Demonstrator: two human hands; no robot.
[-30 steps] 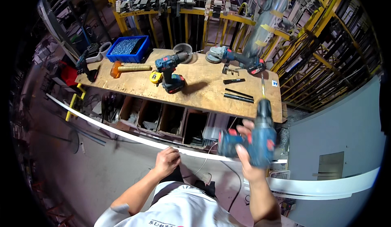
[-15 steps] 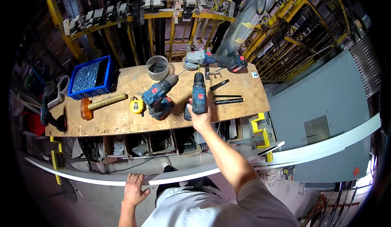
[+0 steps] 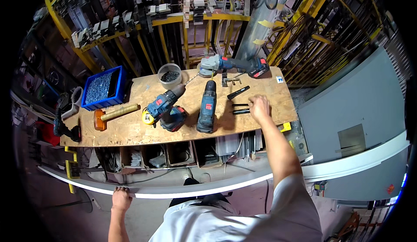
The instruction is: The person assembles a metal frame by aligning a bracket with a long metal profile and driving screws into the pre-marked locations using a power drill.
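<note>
A long white profile bar runs across in front of my body. The fingers of my left hand are closed over its edge on the left. My right hand is over the right part of the wooden workbench, fingers curled at the right ends of two thin black sticks. What lies inside those fingers is hidden. Left of it, a blue-and-black cordless drill lies on the bench. A second cordless drill stands beside it, with a long bit fitted. A black marker-like stick lies just beyond my right hand.
An angle grinder, a tub of dark screws, a blue bin of small metal parts, an orange-headed mallet and a yellow tape measure sit on the bench. Yellow racks stand behind; a grey panel is at right.
My right hand has let go of the drill, left it on the bench and moved right to the thin black sticks. My left hand remains on the bar, a little further left in view.
</note>
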